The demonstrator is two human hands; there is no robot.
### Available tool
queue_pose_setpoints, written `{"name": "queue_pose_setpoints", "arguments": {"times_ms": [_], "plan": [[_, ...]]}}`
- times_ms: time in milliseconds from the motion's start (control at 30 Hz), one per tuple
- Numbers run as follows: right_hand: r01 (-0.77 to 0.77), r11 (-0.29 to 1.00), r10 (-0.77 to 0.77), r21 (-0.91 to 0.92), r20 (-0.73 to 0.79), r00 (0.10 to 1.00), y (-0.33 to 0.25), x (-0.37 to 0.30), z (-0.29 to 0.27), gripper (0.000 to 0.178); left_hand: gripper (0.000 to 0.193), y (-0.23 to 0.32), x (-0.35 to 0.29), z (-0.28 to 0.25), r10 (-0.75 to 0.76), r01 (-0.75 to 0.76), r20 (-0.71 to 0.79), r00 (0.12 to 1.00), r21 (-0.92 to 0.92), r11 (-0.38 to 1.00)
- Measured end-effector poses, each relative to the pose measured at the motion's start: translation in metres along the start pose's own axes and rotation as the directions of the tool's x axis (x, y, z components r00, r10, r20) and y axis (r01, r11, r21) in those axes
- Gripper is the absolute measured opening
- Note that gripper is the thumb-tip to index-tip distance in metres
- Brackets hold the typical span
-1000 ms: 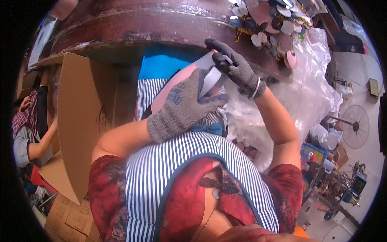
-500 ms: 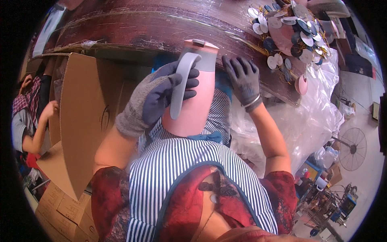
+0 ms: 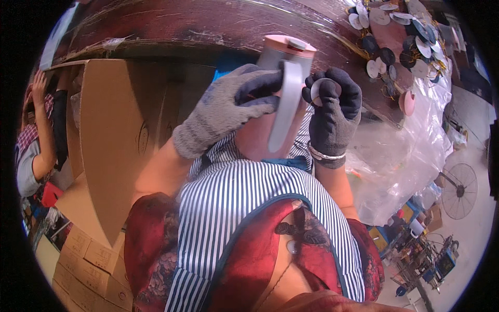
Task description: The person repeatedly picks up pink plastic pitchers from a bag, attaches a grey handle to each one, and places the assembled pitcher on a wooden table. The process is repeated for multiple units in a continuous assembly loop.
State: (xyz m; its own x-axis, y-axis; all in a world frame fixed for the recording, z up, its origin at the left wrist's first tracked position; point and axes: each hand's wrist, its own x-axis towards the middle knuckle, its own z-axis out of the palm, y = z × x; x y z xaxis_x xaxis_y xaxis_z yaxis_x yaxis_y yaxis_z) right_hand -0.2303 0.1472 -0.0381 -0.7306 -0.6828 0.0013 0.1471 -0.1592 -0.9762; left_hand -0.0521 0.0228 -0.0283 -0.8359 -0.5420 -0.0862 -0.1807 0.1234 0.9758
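A pink insulated jug (image 3: 260, 136) with a grey collar and pink lid stands in my lap against the striped apron. Its grey handle (image 3: 287, 109) faces me on the right. My left hand (image 3: 228, 106), in a grey and dark glove, grips the jug, its fingers reaching behind the handle. Just right of the handle, my gloved right hand (image 3: 335, 112) is closed, pinching a round pale hang tag (image 3: 315, 92) between thumb and fingers. Part of the tag is covered by the thumb.
Ahead is a worn dark red table (image 3: 208, 26), with a pile of round tags on cords (image 3: 421, 41) at its right. An open cardboard box (image 3: 112, 135) stands left. Clear plastic sheeting (image 3: 400, 161) and a fan (image 3: 459, 191) are at right. Another person's arm (image 3: 46, 135) shows far left.
My right hand, open beside the jug before, has closed on a round tag. The jug has turned, bringing its handle to the right, and my left hand has shifted on it.
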Motion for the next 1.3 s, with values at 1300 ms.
{"name": "queue_pose_setpoints", "arguments": {"times_ms": [1300], "plan": [[0.784,0.516,-0.496,-0.346,0.625,0.603,-0.049,0.04,0.01,0.047,0.051,0.071,0.054,-0.023,0.346,-0.349,0.068,0.936,0.31,0.884]]}}
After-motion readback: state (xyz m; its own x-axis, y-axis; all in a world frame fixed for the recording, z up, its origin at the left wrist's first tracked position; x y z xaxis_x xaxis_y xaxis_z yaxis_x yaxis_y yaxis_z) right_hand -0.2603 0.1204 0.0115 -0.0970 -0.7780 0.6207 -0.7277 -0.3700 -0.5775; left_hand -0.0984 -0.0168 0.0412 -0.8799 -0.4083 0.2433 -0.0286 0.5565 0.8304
